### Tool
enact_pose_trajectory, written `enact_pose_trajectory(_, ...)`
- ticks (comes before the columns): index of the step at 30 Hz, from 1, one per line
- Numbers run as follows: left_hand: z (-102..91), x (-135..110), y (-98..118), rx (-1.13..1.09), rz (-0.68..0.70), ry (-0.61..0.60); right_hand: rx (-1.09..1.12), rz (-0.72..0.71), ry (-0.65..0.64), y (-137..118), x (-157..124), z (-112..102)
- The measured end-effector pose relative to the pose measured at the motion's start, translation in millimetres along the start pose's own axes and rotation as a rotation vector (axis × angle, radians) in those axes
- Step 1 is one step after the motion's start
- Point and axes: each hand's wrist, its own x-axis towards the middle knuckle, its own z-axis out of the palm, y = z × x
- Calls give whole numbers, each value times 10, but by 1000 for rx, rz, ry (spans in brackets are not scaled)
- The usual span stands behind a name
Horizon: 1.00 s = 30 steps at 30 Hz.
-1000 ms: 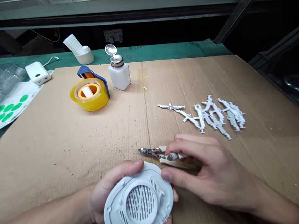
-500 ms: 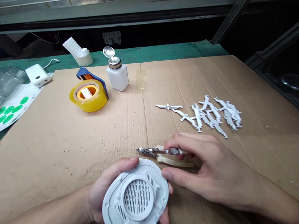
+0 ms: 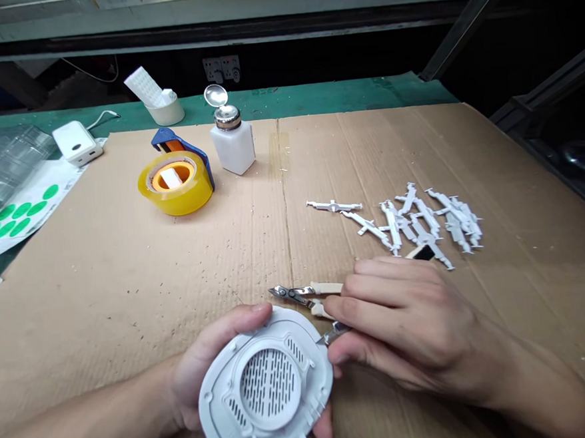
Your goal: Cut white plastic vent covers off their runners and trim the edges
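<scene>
My left hand [image 3: 202, 365] is closed around an oval white plastic cover [image 3: 311, 378], its round slotted grille facing up. Pinched in my right hand [image 3: 410, 324] is a knife [image 3: 336, 331] with a narrow metal blade. Its tip meets the cover's upper right rim; whether it cuts in, I cannot tell. Behind my right knuckles a pale end with a black face sticks out, seemingly the knife's handle. Partly covered by that hand, a pair of nippers [image 3: 292, 294] with cream handles lies on the cardboard, jaws toward the left.
Several thin white plastic pieces [image 3: 368, 228] lie in a loose pile at right. A yellow tape roll on a blue dispenser [image 3: 178, 193] and a white pump bottle [image 3: 235, 146] stand farther back. Green stickers [image 3: 21, 210] and a white device [image 3: 77, 144] are at left.
My right hand has lifted the knife from on top of the nippers and brought its blade to the cover's rim. The left hand and the cover have barely moved.
</scene>
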Motion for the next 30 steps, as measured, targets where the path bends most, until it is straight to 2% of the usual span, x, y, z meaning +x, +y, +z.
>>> enact_pose_trajectory(9, -82, -5, -45, -34, 6, -2, 9, 21, -10, 4, -19, 15)
enact_pose_trajectory(25, -3, -17, -17, -42, -50, 99, 2, 9, -15, -1, 3, 62)
enact_pose_trajectory(30, 3, -19, -24, -6, -55, 88, 23, -3, 0, 5, 5, 80)
